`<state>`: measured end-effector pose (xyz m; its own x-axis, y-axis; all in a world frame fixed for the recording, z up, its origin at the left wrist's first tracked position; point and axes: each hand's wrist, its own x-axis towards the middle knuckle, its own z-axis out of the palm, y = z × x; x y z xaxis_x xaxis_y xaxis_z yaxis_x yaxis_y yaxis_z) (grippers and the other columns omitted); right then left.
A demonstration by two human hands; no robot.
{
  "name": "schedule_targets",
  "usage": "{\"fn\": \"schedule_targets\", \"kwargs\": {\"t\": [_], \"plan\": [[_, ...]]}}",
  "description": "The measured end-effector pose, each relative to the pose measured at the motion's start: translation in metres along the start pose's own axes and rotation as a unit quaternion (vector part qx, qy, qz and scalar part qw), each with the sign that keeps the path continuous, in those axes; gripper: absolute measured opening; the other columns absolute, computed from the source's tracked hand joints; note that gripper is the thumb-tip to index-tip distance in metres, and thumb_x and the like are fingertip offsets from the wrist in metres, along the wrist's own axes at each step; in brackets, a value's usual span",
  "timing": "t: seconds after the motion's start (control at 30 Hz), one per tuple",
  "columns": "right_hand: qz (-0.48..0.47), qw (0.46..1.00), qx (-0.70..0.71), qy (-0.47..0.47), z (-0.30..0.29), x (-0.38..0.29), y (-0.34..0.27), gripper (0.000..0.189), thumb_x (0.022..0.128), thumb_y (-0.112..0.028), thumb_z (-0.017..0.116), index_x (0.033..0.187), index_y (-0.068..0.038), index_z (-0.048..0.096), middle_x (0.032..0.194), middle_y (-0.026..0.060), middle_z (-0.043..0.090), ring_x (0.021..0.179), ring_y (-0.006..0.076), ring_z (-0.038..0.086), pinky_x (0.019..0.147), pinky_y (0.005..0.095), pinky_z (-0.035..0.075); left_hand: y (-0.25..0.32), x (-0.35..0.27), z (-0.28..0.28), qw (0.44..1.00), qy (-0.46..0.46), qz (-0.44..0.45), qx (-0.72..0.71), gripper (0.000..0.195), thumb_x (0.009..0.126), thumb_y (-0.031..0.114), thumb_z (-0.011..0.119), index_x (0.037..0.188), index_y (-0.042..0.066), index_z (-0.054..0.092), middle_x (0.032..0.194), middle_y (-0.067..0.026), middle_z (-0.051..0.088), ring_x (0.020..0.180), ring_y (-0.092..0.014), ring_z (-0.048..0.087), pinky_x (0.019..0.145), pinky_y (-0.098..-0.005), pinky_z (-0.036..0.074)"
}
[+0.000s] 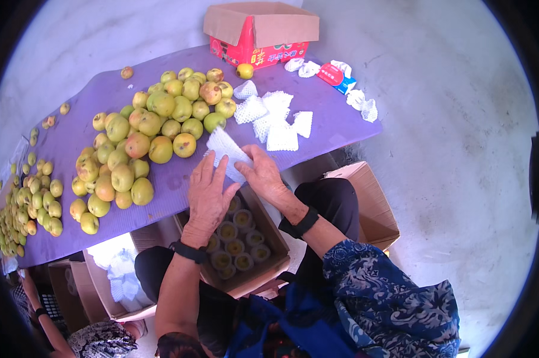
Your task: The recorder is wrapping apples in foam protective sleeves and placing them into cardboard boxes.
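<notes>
My right hand (263, 172) grips a flat white foam net sleeve (228, 152) at the table's front edge, its thumb on top and fingers behind. My left hand (209, 188) lies against the sleeve's left side with its fingers spread; whether it pinches the foam cannot be told. Just left of the sleeve spreads a large heap of green and reddish apples (137, 145). More white foam sleeves (282, 136) lie loose beyond my right hand. Below my hands, a cardboard box (269, 275) holds several apples in foam sleeves (234, 247).
A red carton (263, 51) stands at the back of the purple-covered table (327, 116), near a tissue pack (336, 77). An open box of foam sleeves (125, 277) is at lower left, an open carton (372, 206) at right. Another person's arm (45, 308) shows at far lower left.
</notes>
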<state>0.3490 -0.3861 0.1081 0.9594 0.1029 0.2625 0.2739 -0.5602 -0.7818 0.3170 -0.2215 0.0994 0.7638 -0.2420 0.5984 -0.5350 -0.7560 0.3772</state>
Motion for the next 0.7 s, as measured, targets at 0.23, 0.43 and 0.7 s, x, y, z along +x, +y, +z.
{"fn": "schedule_targets", "kwargs": {"t": [0.23, 0.43, 0.7], "plan": [[-0.108, 0.981, -0.138, 0.087, -0.005, -0.014, 0.012, 0.051, 0.080, -0.013, 0.065, 0.127, -0.003, 0.047, 0.125, 0.0225, 0.047, 0.114, 0.0403, 0.046, 0.096, 0.0467, 0.039, -0.006, 0.002, 0.020, 0.993, -0.093, 0.032, 0.064, 0.064, 0.079, 0.031, 0.069, 0.133, 0.008, 0.047, 0.139, -0.0211, 0.039, 0.130, -0.039, 0.035, 0.107, -0.0506, 0.026], [-0.207, 0.961, -0.179, 0.051, -0.009, -0.024, 0.023, 0.045, 0.080, -0.009, 0.063, 0.123, -0.004, 0.052, 0.124, 0.0212, 0.049, 0.114, 0.0385, 0.046, 0.097, 0.0455, 0.038, -0.008, 0.005, 0.033, 0.993, -0.086, 0.045, 0.065, 0.061, 0.080, 0.034, 0.068, 0.131, 0.007, 0.050, 0.137, -0.0237, 0.042, 0.129, -0.041, 0.035, 0.108, -0.0529, 0.025], [-0.140, 0.950, -0.238, 0.144, -0.050, -0.001, 0.038, 0.044, 0.078, -0.007, 0.061, 0.121, -0.008, 0.055, 0.123, 0.0210, 0.050, 0.115, 0.0385, 0.046, 0.098, 0.0462, 0.038, -0.009, 0.008, 0.036, 0.992, -0.105, 0.042, 0.064, 0.059, 0.080, 0.035, 0.067, 0.128, 0.005, 0.052, 0.135, -0.0247, 0.043, 0.128, -0.042, 0.036, 0.106, -0.0539, 0.027]]}}
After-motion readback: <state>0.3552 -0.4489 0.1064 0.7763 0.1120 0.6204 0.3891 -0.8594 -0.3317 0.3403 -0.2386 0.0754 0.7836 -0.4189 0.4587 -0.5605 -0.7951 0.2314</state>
